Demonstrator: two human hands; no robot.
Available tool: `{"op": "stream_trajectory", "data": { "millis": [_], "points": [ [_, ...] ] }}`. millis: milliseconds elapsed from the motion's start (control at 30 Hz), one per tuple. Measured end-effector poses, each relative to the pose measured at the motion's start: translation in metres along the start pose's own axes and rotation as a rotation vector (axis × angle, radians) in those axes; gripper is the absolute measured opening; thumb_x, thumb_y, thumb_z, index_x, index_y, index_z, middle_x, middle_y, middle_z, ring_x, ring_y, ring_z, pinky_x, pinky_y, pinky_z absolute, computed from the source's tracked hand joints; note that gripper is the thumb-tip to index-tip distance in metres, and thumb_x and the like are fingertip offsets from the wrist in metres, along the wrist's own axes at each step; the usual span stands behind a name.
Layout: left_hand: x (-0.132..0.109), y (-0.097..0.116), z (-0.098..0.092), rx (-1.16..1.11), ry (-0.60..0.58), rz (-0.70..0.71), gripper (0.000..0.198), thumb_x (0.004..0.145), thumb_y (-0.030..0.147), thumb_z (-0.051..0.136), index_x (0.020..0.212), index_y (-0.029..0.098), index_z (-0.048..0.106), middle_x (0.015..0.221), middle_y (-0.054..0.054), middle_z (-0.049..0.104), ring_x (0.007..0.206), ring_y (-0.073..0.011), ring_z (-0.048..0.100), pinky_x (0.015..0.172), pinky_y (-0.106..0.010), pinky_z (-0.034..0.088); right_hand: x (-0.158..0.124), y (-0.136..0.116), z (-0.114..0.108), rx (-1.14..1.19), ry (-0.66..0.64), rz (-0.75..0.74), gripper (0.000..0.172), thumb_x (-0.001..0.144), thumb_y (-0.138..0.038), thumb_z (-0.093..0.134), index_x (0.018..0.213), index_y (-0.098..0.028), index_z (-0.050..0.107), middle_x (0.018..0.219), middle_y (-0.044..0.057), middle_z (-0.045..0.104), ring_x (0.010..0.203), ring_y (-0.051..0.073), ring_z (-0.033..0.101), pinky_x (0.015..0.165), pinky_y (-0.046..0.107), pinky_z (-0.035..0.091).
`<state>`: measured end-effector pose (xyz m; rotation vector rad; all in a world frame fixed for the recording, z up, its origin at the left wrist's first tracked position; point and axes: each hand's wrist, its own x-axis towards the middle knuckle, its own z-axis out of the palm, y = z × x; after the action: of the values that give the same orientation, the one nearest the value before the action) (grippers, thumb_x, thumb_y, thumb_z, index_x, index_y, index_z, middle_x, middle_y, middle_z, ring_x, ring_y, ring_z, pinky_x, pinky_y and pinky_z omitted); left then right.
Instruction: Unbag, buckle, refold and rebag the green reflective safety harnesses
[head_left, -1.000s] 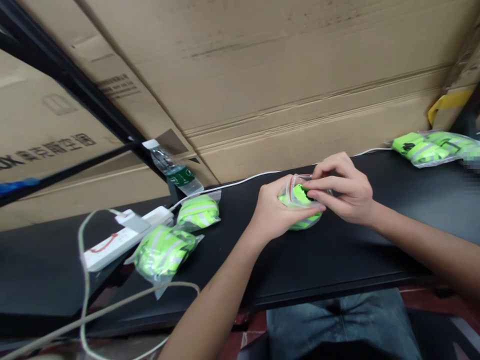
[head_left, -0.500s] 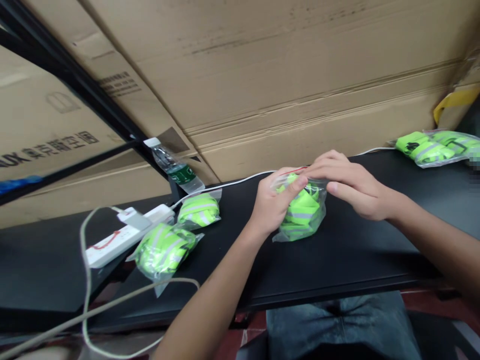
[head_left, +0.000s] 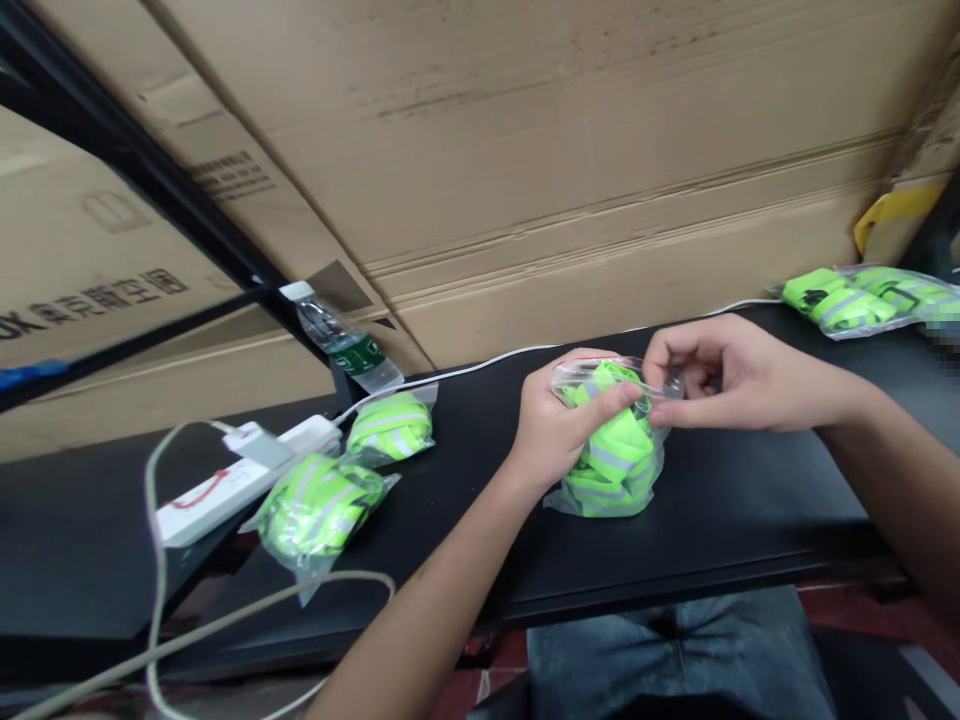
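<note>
A clear zip bag [head_left: 611, 455] holding a folded neon-green reflective vest stands on the black table in front of me. My left hand [head_left: 551, 415] grips the bag's upper left side, thumb across the front and fingers behind. At the top right of the mouth, my right hand [head_left: 720, 375] pinches the plastic edge between thumb and curled fingers. A red line runs along the bag's rim, and the mouth looks parted. Two more bagged green bundles lie to the left, a nearer one [head_left: 319, 510] and a smaller one [head_left: 391, 425].
More bagged green bundles [head_left: 851, 300] lie at the far right. On the left are a white power strip [head_left: 251, 480] with a plugged-in adapter, a looping cable [head_left: 159, 560] and a leaning water bottle [head_left: 349, 345]. Large cardboard [head_left: 562, 180] stands behind the black table [head_left: 720, 520].
My right hand has gone from lying stretched over the bag's top to pinching its right edge. The bag's mouth now shows wider, and the bag sits slightly lower in view.
</note>
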<state>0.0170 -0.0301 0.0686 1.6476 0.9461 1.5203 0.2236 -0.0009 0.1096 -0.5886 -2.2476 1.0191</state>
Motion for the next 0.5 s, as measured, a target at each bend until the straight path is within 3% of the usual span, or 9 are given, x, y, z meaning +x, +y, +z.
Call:
{"op": "stream_trajectory", "data": {
  "millis": [100,267,367,500],
  "points": [
    [-0.001,-0.001,0.001,-0.018,-0.008,-0.024,0.035,0.067,0.041,0.089,0.087,0.017,0.075,0.087,-0.006,0.078,0.079,-0.0187,0.072,0.072,-0.028,0.058,-0.001,-0.006,0.001,0.086,0.05,-0.021,0.03,0.076,-0.038,0.083,0.077,-0.016,0.062,0.066,-0.004,0.059,0.046,0.004,0.041,0.04,0.019,0.032],
    [-0.005,0.001,0.001,-0.05,-0.079,-0.101,0.031,0.069,0.042,0.087,0.085,0.017,0.076,0.083,-0.006,0.078,0.074,-0.0187,0.072,0.066,-0.028,0.058,-0.004,-0.004,-0.003,-0.041,-0.057,-0.053,0.029,0.089,-0.041,0.07,0.075,-0.016,0.071,0.058,-0.003,0.056,0.05,0.007,0.046,0.044,0.021,0.035],
    [-0.008,0.004,0.002,-0.024,-0.097,-0.119,0.033,0.068,0.043,0.088,0.085,0.018,0.077,0.079,-0.005,0.077,0.07,-0.0189,0.071,0.064,-0.029,0.058,-0.002,0.002,-0.002,-0.013,0.053,-0.1,0.034,0.097,-0.04,0.058,0.08,-0.016,0.074,0.055,-0.002,0.057,0.049,0.008,0.047,0.045,0.021,0.037],
    [-0.01,0.005,0.005,-0.042,-0.09,-0.144,0.036,0.06,0.041,0.092,0.082,0.017,0.076,0.076,-0.004,0.076,0.066,-0.0176,0.069,0.062,-0.028,0.058,0.003,0.009,0.002,-0.12,0.249,-0.252,0.015,0.086,-0.034,0.074,0.089,-0.019,0.077,0.074,0.001,0.066,0.058,0.01,0.055,0.051,0.023,0.046]
  ]
}}
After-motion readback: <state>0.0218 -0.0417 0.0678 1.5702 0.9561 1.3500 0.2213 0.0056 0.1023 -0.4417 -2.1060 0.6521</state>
